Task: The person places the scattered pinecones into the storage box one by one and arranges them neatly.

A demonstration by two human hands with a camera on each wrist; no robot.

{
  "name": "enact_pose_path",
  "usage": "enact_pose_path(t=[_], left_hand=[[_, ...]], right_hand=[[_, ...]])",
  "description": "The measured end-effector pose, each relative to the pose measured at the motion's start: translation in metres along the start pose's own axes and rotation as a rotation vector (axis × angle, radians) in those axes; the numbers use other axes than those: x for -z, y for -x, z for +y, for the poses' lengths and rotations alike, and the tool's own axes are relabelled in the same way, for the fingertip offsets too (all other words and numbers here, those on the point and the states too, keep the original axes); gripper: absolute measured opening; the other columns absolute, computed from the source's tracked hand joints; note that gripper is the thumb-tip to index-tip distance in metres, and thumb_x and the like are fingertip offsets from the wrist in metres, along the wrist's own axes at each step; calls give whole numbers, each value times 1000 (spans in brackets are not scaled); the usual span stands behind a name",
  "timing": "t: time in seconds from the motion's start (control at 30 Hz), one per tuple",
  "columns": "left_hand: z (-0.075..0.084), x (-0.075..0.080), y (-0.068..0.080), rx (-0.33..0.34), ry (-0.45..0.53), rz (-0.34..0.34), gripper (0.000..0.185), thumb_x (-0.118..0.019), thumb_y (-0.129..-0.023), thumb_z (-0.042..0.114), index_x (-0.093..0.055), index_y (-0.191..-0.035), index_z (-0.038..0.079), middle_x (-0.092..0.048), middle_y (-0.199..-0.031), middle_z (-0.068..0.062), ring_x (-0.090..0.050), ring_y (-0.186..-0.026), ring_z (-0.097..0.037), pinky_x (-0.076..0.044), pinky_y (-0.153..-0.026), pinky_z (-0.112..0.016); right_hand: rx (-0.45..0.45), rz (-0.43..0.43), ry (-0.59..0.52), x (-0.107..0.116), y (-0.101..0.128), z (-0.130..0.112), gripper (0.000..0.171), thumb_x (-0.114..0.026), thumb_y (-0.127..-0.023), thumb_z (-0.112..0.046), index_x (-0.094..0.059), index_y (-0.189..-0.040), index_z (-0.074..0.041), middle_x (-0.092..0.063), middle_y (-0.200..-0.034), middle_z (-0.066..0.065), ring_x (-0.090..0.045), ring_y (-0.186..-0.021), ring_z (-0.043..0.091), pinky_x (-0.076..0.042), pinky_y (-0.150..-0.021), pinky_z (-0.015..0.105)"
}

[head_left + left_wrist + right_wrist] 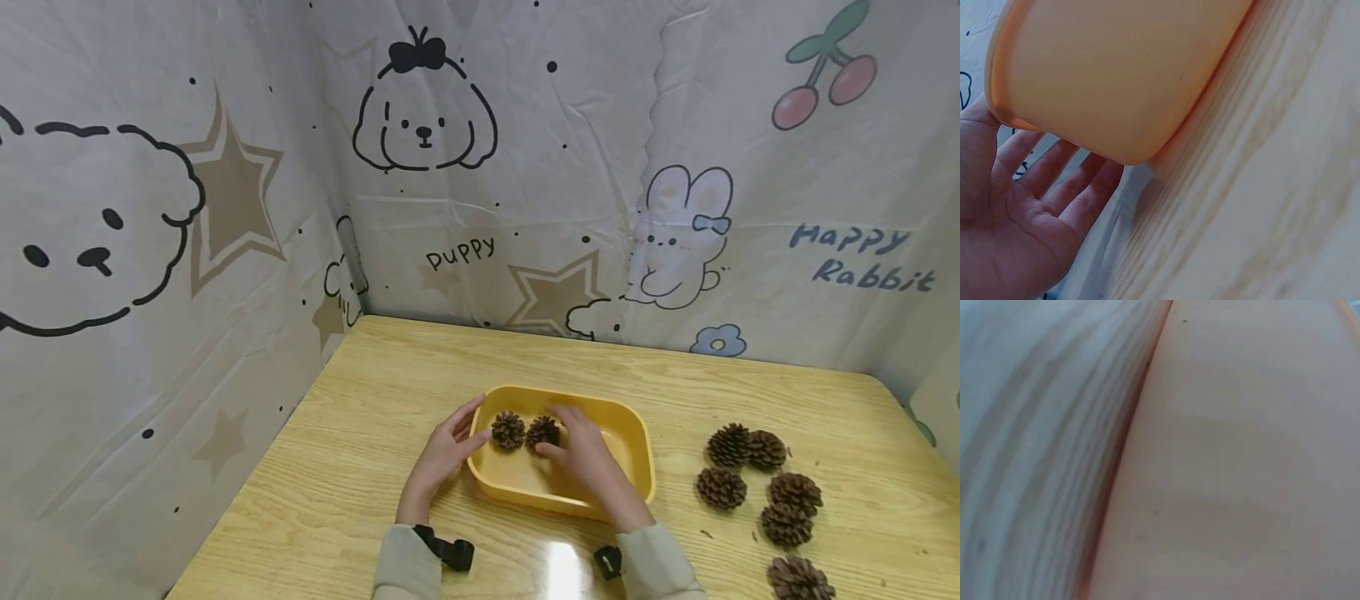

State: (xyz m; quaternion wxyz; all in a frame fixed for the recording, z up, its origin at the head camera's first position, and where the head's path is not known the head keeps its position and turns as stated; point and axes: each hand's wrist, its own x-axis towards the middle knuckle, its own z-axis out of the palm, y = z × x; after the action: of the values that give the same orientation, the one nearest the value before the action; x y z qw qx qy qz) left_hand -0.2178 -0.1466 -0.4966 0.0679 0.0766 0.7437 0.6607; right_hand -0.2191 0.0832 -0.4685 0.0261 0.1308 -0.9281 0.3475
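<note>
While your right hand (592,467) reaches down into the yellow tray (633,433), its fingertips touch the pine cone on the right (543,432) of the two inside. Your thumb and fingers sit close around that cone, but you cannot tell from the head view whether they really pinch it or only rest on it. The right wrist view shows only the tray's smooth yellow side and the wood beside it, so it does not help.

Your left hand (446,454) is flat and open. Its fingers are straight and lie against the outside of the tray's left wall, with the thumb up near the rim. In the left wrist view you can see your open palm (1016,219) right next to the tray's rounded corner (1116,75).

A second pine cone (508,429) sits in the tray just beside the first one, and the two look like they touch. Both are in the far left part of the tray.

The tray stands on a light wooden table (360,467). Off to the right, well apart from the tray, a bunch of loose pine cones (757,483) lies on the table. Behind the table hangs a cloth with puppies, stars and a rabbit (678,233) drawn on it.
</note>
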Motion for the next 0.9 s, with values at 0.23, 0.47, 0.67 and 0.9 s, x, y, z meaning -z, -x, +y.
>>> enact_pose_path(t=[0.23, 0.47, 0.67, 0.9], left_hand=[[-1, -1, 0, 5, 3, 6, 60, -64, -96, 20, -41, -150, 18, -35, -159, -11, -35, -146, -33, -30, -121, -50], [-2, -1, 0, 15, 2, 11, 59, -64, -96, 19, -41, -150, 18, -36, -158, -12, -35, -146, -33, -30, -121, -50], [-1, 0, 0, 2, 2, -2, 59, -63, -96, 20, -40, -151, 18, -35, -158, -12, -35, -146, -33, -31, -120, -50], [-2, 0, 0, 1, 0, 2, 58, -63, -97, 19, -40, -151, 18, -35, -159, -11, -34, -146, -33, -30, -121, -50]], right_hand=[[36, 80, -6, 11, 15, 3, 58, -76, -85, -19, -55, -135, 0, -58, -132, 21, -58, -119, 42, -52, -99, 53], [167, 223, -4, 22, 28, 11, 56, -82, -79, -16, -60, -127, 1, -64, -121, 19, -64, -108, 37, -58, -87, 47], [245, 325, 3, 34, 38, 18, 56, -85, -74, -10, -63, -124, 1, -66, -118, 18, -65, -105, 38, -59, -84, 47], [290, 459, 38, 47, 50, 31, 59, -87, -68, -6, -64, -123, 0, -67, -115, 16, -67, -100, 35, -59, -83, 34]])
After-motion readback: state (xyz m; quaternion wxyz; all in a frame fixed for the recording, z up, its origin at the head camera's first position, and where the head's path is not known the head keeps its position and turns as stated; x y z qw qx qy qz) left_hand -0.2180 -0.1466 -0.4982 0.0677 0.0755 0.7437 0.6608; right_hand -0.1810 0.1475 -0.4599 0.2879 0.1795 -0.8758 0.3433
